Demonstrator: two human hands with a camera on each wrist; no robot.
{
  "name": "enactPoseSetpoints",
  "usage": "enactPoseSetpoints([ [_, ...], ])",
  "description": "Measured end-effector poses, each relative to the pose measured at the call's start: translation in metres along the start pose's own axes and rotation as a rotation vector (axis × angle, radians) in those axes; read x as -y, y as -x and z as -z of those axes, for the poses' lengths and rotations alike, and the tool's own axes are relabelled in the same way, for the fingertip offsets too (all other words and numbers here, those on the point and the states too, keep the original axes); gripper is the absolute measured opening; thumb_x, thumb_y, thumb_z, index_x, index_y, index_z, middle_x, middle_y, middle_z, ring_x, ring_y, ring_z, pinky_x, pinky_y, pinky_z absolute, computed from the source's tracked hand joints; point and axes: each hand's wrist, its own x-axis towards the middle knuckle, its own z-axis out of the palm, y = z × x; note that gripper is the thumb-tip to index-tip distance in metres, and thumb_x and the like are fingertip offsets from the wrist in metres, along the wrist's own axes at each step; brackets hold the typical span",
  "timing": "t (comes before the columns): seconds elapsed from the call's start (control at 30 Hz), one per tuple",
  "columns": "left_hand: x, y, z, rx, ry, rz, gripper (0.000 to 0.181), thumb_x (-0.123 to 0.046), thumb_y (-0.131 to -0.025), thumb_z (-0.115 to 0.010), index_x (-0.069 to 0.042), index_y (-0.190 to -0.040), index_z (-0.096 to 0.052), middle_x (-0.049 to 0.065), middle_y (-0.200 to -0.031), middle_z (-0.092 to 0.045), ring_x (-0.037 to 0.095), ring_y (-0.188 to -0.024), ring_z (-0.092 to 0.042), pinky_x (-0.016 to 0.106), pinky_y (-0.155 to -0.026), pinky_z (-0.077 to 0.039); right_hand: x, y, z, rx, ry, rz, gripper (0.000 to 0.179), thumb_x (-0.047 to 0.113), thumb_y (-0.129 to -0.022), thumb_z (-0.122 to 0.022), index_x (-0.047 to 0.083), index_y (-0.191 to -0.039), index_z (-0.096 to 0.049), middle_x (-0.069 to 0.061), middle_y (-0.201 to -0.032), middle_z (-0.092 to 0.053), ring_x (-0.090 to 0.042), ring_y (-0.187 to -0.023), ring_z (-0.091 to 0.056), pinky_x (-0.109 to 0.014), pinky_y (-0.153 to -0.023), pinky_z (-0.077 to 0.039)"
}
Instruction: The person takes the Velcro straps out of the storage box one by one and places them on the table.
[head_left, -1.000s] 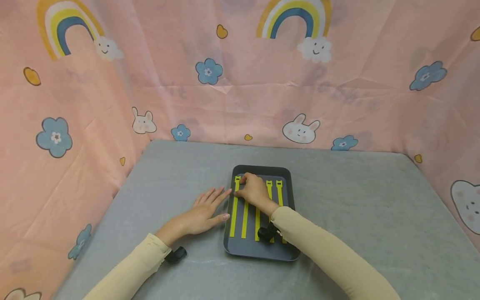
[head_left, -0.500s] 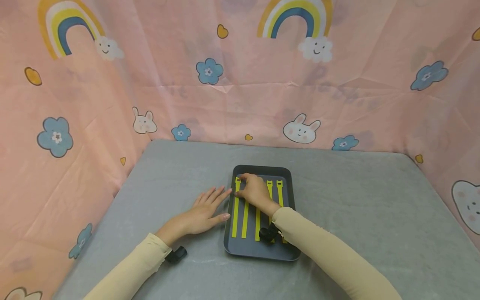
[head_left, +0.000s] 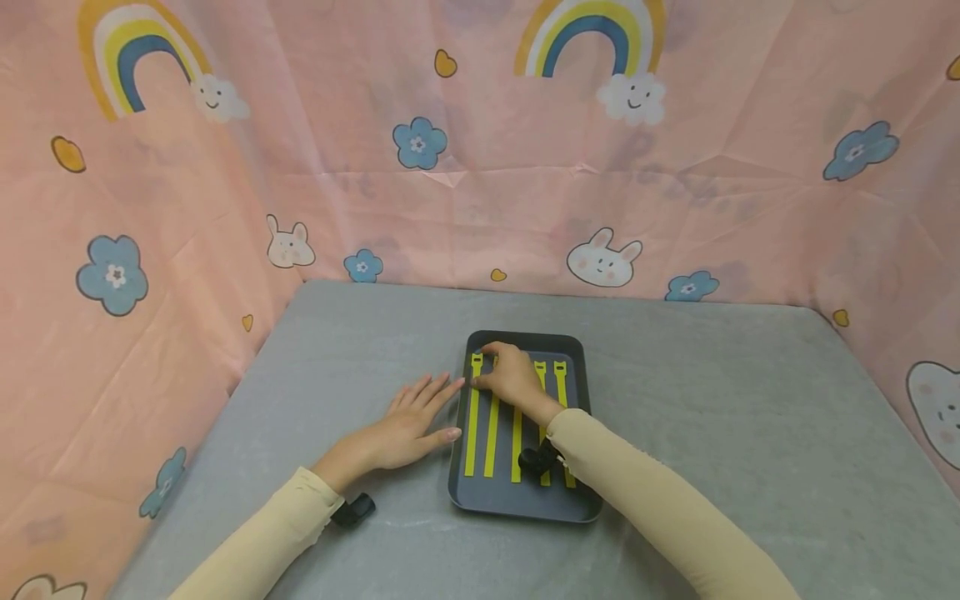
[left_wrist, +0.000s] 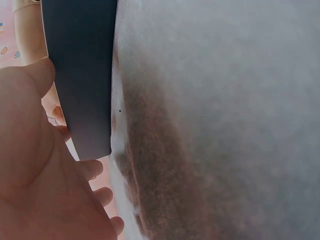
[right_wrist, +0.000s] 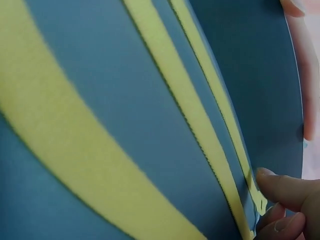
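A dark grey tray (head_left: 517, 502) lies on the table with several yellow hook-and-loop cable ties in it, side by side lengthwise, slotted heads at the far end. My right hand (head_left: 516, 377) reaches over the tray and pinches the leftmost cable tie (head_left: 470, 437) near its head, with thumb and index finger curved about it. In the right wrist view its slotted head (right_wrist: 260, 204) shows between thumb and fingers. The hand partly covers the middle ties' heads. My left hand (head_left: 405, 429) is spread flat, its fingertips and thumb at the tray's left wall (left_wrist: 82, 75).
A grey cloth covers the table (head_left: 712, 392). Behind and at both sides hangs a pink curtain (head_left: 480, 192) printed with rainbows, flowers and rabbits. Black cameras sit on the right wrist (head_left: 538, 460) and the left wrist (head_left: 354, 510).
The leftmost cable tie's near end has shifted slightly right, so it lies straighter. My right hand has moved slightly toward the far end. The left hand stays where it was.
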Motion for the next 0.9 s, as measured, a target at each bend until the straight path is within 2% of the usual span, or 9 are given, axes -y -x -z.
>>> enactPoseSetpoints([
  [0.07, 0.0016, -0.0009, -0.0012, 0.003, -0.008, 0.010, 0.074, -0.062, -0.100, -0.037, -0.036, -0.160, 0.000, 0.004, -0.170, -0.002, 0.033, -0.157, 0.003, 0.061, -0.124, -0.001, -0.0003, -0.0013, 0.0003, -0.011, -0.013, 0.004, 0.055, 0.020, -0.083, -0.079, 0.002, -0.131, -0.061, -0.008, -0.078, -0.068, -0.019, -0.065, -0.060, -0.031, -0.062, -0.050],
  [0.13, 0.0020, -0.0012, -0.0015, 0.006, -0.009, 0.015, 0.074, -0.061, -0.100, -0.037, -0.038, -0.159, 0.001, 0.003, -0.170, -0.001, 0.032, -0.157, 0.003, 0.061, -0.124, 0.000, -0.0005, -0.0027, 0.0002, -0.015, -0.027, 0.001, 0.053, 0.020, -0.083, -0.078, 0.002, -0.130, -0.062, -0.003, -0.060, -0.056, -0.015, -0.053, -0.047, -0.026, -0.052, -0.039],
  [0.23, 0.0023, -0.0016, -0.0016, 0.005, -0.006, 0.016, 0.074, -0.062, -0.100, -0.038, -0.040, -0.159, 0.001, 0.002, -0.170, -0.001, 0.032, -0.157, 0.003, 0.061, -0.124, 0.000, -0.0004, -0.0049, -0.0007, -0.029, -0.028, 0.003, 0.049, 0.020, -0.083, -0.078, 0.001, -0.127, -0.064, 0.002, -0.054, -0.050, -0.011, -0.049, -0.042, -0.022, -0.050, -0.035],
  [0.3, 0.0027, -0.0021, -0.0018, 0.009, -0.006, 0.021, 0.074, -0.063, -0.100, -0.037, -0.041, -0.158, 0.002, 0.001, -0.170, 0.000, 0.032, -0.157, 0.004, 0.060, -0.124, 0.000, -0.0002, -0.0061, -0.0011, -0.036, -0.029, -0.005, 0.047, 0.020, -0.083, -0.079, 0.002, -0.124, -0.066, 0.001, -0.055, -0.054, -0.011, -0.050, -0.045, -0.022, -0.051, -0.036],
  [0.5, 0.0042, -0.0032, -0.0032, 0.004, -0.012, 0.019, 0.074, -0.063, -0.100, -0.037, -0.040, -0.159, 0.001, 0.002, -0.170, -0.001, 0.032, -0.157, 0.002, 0.061, -0.124, -0.001, -0.0009, -0.0085, -0.0016, -0.041, -0.082, -0.072, 0.034, 0.018, -0.081, -0.080, 0.004, -0.110, -0.070, -0.006, -0.074, -0.065, -0.015, -0.062, -0.054, -0.023, -0.056, -0.040],
  [0.67, 0.0034, -0.0022, -0.0029, -0.003, -0.019, 0.002, 0.074, -0.061, -0.100, -0.038, -0.036, -0.160, -0.001, 0.003, -0.170, -0.003, 0.033, -0.157, 0.001, 0.062, -0.123, -0.003, -0.0016, -0.0087, -0.0017, -0.024, -0.133, -0.137, 0.025, 0.017, -0.081, -0.080, 0.005, -0.102, -0.071, -0.006, -0.075, -0.066, -0.015, -0.058, -0.056, -0.023, -0.052, -0.043],
  [0.77, 0.0016, -0.0014, -0.0007, 0.000, -0.013, -0.002, 0.075, -0.059, -0.101, -0.039, -0.033, -0.160, -0.003, 0.005, -0.170, -0.004, 0.035, -0.157, 0.000, 0.063, -0.123, -0.003, -0.0008, -0.0072, -0.0014, -0.006, -0.141, -0.147, 0.022, 0.018, -0.082, -0.080, 0.005, -0.098, -0.073, -0.007, -0.076, -0.068, -0.014, -0.056, -0.056, -0.023, -0.050, -0.045],
  [0.9, -0.0026, 0.0002, 0.0037, 0.010, -0.007, 0.004, 0.075, -0.057, -0.101, -0.042, -0.031, -0.161, -0.004, 0.008, -0.169, -0.005, 0.036, -0.156, -0.001, 0.063, -0.123, -0.004, 0.0017, -0.0034, -0.0010, 0.015, -0.144, -0.150, 0.017, 0.018, -0.082, -0.079, 0.005, -0.092, -0.074, -0.009, -0.085, -0.072, -0.013, -0.057, -0.058, -0.024, -0.049, -0.048],
])
